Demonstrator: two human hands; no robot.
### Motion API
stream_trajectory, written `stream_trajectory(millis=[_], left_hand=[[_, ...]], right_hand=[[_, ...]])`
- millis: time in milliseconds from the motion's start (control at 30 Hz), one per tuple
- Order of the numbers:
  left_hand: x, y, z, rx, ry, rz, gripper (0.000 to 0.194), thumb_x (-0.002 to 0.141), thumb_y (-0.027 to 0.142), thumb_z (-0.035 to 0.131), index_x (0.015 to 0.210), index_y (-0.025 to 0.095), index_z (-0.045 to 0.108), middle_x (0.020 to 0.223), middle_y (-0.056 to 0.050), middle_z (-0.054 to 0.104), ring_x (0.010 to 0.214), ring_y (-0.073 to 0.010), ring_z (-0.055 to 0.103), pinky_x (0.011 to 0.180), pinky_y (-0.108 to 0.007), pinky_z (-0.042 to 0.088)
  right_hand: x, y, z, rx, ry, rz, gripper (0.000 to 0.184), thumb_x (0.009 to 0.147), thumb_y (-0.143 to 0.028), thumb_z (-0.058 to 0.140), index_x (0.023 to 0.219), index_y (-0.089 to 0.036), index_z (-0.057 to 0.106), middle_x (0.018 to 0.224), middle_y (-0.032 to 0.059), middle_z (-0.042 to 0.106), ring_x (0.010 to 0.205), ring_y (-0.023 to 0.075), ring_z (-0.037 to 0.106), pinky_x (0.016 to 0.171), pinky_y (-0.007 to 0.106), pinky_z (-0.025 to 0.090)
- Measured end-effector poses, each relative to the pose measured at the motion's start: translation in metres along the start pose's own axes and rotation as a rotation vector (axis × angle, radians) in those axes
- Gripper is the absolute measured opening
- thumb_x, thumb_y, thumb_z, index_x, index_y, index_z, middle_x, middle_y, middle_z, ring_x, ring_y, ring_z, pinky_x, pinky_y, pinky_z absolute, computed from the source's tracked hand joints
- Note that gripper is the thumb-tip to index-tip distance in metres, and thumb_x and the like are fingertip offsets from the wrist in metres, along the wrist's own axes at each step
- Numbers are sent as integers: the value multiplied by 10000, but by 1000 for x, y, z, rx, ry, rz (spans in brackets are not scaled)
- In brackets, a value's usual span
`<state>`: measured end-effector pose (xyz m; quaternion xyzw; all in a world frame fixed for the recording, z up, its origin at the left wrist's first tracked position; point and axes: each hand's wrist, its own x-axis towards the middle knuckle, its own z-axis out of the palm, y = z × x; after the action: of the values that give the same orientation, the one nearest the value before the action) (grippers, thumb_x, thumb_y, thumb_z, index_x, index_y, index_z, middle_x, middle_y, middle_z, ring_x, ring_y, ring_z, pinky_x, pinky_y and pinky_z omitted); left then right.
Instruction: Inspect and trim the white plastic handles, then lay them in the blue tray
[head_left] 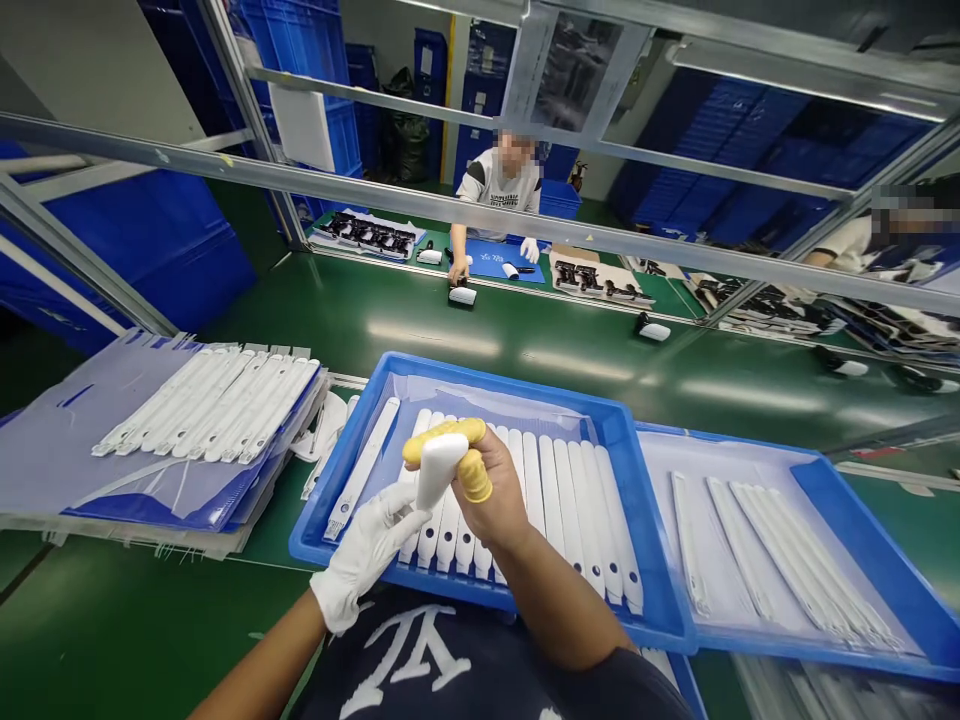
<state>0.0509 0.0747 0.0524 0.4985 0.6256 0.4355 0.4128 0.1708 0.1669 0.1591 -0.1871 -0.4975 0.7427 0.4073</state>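
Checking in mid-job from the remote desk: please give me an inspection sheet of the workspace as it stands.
surface: green bench
job's things: white plastic piece held up; more white plastic strips lined up in a blue tray
clutter: lint rollers on the bench
hands: right hand, in yellow finger cots, grips the piece; white-gloved left hand at its lower end
cables: nothing seen
surroundings: co-worker across the bench; blue crates
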Motion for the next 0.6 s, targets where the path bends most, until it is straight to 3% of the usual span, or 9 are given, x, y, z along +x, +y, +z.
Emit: stream_trajectory(millis=[100, 200, 300, 367, 467, 600], left_hand=[[4, -11, -3, 80, 54, 25, 448, 964, 525, 475, 1183, 204, 698, 1098, -87, 713, 1061, -250, 659, 963, -398, 547], [2, -18, -8, 227, 43, 4, 401, 961, 463, 505, 1200, 210, 705, 1053, -83, 727, 1020, -246, 679, 944, -360, 550], [-1, -23, -14, 416, 27, -59, 482, 954, 384, 541, 1375, 157, 604, 988, -100, 750, 956, -251, 702, 931, -342, 547], [1, -24, -20, 547, 29, -120, 586, 971, 331, 514, 1514, 121, 441, 1117, -134, 747, 1031, -258, 702, 974, -343, 526], [9, -27, -29, 738, 0, -234, 603, 985, 270, 491, 1563, 159, 357, 1259, -151, 712, 1112, -275, 700, 997, -365, 517], [24, -26, -33, 927, -69, -387, 488, 1013, 250, 482, 1482, 114, 475, 1011, -171, 762, 945, -299, 750, 889, -429, 568]], right_hand=[[0, 3, -3, -21, -55, -31, 554, 728, -789, 672, 779, -255, 531, 786, 42, 708, 836, 251, 704, 725, 423, 570], [8, 14, -10, -145, -58, -65, 538, 846, -790, 517, 893, -255, 557, 886, 65, 725, 903, 254, 709, 734, 412, 577], [23, 40, -26, -689, 16, -68, 481, 1055, -542, 231, 1305, -235, 504, 1133, 121, 703, 1047, 221, 684, 810, 394, 585], [30, 64, -39, -1076, 4, -11, 433, 1074, -331, 246, 1448, -198, 419, 1284, 167, 640, 1154, 226, 632, 877, 416, 576], [32, 98, -53, -1288, -213, 68, 339, 975, -154, 487, 1288, -147, 617, 1281, 185, 643, 1195, 280, 588, 966, 471, 540], [27, 122, -60, -1495, -571, 70, 340, 907, -4, 513, 1138, -150, 715, 1261, 157, 678, 1177, 278, 569, 931, 416, 536]])
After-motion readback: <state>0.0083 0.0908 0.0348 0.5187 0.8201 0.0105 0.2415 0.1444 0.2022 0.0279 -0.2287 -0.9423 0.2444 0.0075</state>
